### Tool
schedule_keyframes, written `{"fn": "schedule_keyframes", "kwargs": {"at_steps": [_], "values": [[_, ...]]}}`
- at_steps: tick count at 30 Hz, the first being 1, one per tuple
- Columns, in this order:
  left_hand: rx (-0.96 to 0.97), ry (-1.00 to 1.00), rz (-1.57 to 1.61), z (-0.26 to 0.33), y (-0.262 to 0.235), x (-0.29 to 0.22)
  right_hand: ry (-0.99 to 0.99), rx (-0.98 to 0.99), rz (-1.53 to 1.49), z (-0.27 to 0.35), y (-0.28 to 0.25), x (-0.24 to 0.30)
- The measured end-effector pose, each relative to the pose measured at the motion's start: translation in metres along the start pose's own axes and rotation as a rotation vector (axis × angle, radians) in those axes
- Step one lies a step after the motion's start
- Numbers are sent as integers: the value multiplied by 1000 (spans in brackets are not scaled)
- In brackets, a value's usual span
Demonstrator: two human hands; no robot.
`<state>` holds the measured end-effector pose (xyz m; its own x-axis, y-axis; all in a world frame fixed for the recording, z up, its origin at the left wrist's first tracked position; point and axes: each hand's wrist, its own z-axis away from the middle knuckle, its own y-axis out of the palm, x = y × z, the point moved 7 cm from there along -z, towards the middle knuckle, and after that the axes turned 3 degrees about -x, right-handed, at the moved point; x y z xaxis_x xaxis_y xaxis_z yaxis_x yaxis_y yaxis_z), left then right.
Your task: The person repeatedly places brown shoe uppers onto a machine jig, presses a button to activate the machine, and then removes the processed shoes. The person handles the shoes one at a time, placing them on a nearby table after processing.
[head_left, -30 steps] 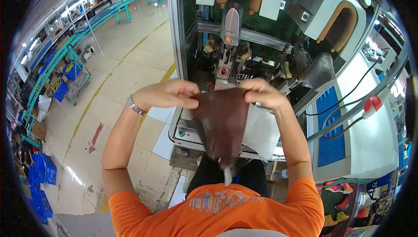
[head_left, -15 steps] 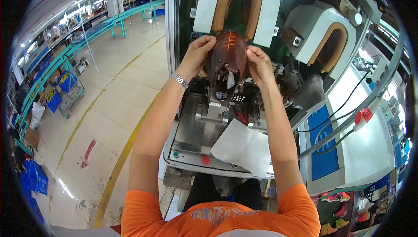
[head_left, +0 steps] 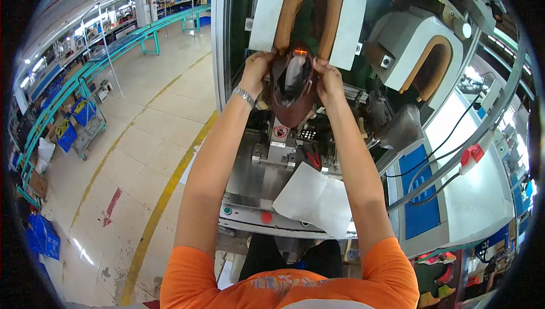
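Note:
In front of me a dark brown leather shoe upper (head_left: 290,115) sits at a machine, its pointed end toward me. A glossy black patch shows in its middle, and a short orange light mark falls on its far end. My left hand (head_left: 256,72), with a metal watch on the wrist, pinches the upper's left edge. On the opposite edge, my right hand (head_left: 329,80) grips with thumb and fingers. Just beyond the upper stands a white U-shaped clamp head (head_left: 355,13) with a tan padded lining (head_left: 336,8). Whatever supports the upper underneath is mostly hidden.
A second padded clamp head (head_left: 392,42) stands to the right, above a dark curved form (head_left: 404,130). White paper (head_left: 315,198) and red-handled pliers (head_left: 313,158) lie on the machine bed, near a red button (head_left: 267,217). A cable (head_left: 443,167) bends along the right.
The upper has tipped over, so its pointed end now faces me and its lacing side is out of sight. Both hands still grip its edges, slightly lower. The orange light mark has become shorter.

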<state>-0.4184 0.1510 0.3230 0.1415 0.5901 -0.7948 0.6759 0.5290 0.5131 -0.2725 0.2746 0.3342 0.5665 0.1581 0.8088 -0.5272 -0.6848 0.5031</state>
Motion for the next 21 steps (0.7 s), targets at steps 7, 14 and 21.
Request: {"fn": "schedule_keyframes", "kwargs": {"at_steps": [7,14,21], "values": [[-115,2,16,8,6,8,40,-11,62,-1,-14,-12],[-172,1099,-846,172,52,-83,37,-279,356,111,-106,-73],[179,913,-1663,183,81,-91,501,178,-795,131,-36,-182]]}}
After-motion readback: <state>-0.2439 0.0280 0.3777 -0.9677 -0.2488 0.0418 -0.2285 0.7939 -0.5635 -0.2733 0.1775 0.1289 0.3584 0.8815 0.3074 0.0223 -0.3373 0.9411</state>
